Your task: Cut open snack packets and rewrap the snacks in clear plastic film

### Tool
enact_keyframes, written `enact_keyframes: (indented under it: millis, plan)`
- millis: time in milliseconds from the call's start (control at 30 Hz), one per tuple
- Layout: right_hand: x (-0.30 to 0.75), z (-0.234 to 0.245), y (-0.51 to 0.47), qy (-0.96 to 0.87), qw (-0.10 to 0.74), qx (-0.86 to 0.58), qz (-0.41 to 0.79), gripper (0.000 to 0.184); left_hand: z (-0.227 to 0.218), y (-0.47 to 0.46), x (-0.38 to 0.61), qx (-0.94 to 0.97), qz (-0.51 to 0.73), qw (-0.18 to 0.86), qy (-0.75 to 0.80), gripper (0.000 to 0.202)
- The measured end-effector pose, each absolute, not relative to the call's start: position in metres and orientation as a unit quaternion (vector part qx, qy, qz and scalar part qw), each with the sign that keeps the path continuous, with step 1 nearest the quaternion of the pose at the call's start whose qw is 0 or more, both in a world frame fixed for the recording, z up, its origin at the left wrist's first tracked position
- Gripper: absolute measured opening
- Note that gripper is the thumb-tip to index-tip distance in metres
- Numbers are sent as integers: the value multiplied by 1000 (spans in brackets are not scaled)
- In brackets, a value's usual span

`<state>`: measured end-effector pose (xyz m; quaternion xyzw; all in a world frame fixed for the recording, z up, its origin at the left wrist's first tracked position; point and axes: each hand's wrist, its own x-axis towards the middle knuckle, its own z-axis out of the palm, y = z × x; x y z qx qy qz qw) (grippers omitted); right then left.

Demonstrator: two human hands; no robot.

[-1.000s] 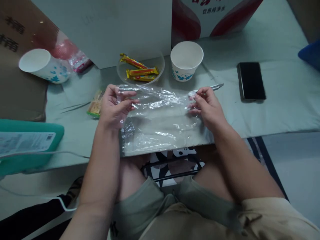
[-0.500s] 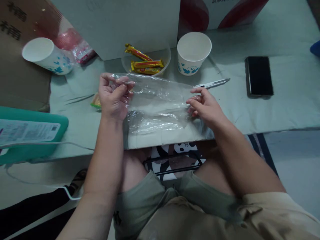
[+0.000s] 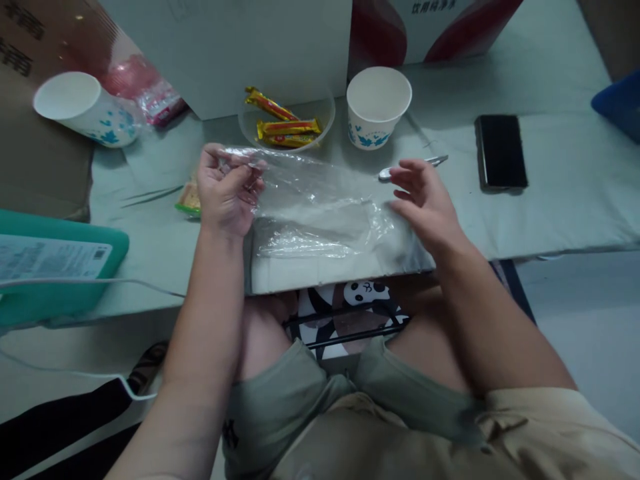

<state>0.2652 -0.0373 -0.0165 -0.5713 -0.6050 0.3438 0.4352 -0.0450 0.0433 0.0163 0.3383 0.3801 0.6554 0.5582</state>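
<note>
A clear plastic bag (image 3: 315,200) stretches crumpled from my left hand over the near edge of the table. My left hand (image 3: 231,190) pinches its upper left end between thumb and fingers. Just off the bag's right end, my right hand (image 3: 423,200) has its fingers apart and holds nothing. A silvery pen or knife (image 3: 436,161) lies behind the right fingertips, partly covered by them. Beside the left wrist sits a small snack with a green-edged wrapper (image 3: 189,199), partly hidden by the hand.
Behind the bag stand a clear bowl (image 3: 327,120) of yellow-wrapped bars (image 3: 290,127) and a paper cup (image 3: 379,110). A black phone (image 3: 501,152) lies at right. Another cup (image 3: 85,110) leans at left, near a teal container (image 3: 113,247) and cable. Large boxes (image 3: 260,53) line the back.
My right hand has let go of the bag's right end and moved slightly right and up, its fingers opening. My left hand keeps its pinch. The view has shifted slightly.
</note>
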Motion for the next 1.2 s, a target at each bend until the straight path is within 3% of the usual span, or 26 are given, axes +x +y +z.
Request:
enact_keyframes:
  millis: [100,233,300,400,433,667,767,867,1000,1200]
  plan:
    - [254,-18,-28,-698,379,-532,294,86,17,41,-42,351,630,578,381,56]
    - [241,-20,-11,-693,384,-555,254,84,19,36,-44,385,588,608,369,57]
    - [237,-15,-6,-672,393,-570,264,67,21,32,-45,407,572,616,358,57]
    - [234,1,-8,-675,402,-569,245,16,22,27,-46,429,557,619,351,55]
    - [234,7,-11,-672,414,-568,234,8,21,26,-47,435,554,616,354,54]
    - [259,13,-38,-514,569,-587,259,41,15,33,-53,448,582,578,355,47]
    - [265,9,-40,-475,592,-592,271,44,19,31,-51,415,617,583,327,49]
    - [261,11,-38,-454,615,-588,265,41,16,24,-43,431,530,642,350,53]
    - [260,14,-37,-461,571,-611,298,40,3,21,-30,507,358,637,457,36]
    - [262,7,-42,-547,434,-576,426,35,-5,33,-30,508,479,544,466,34]
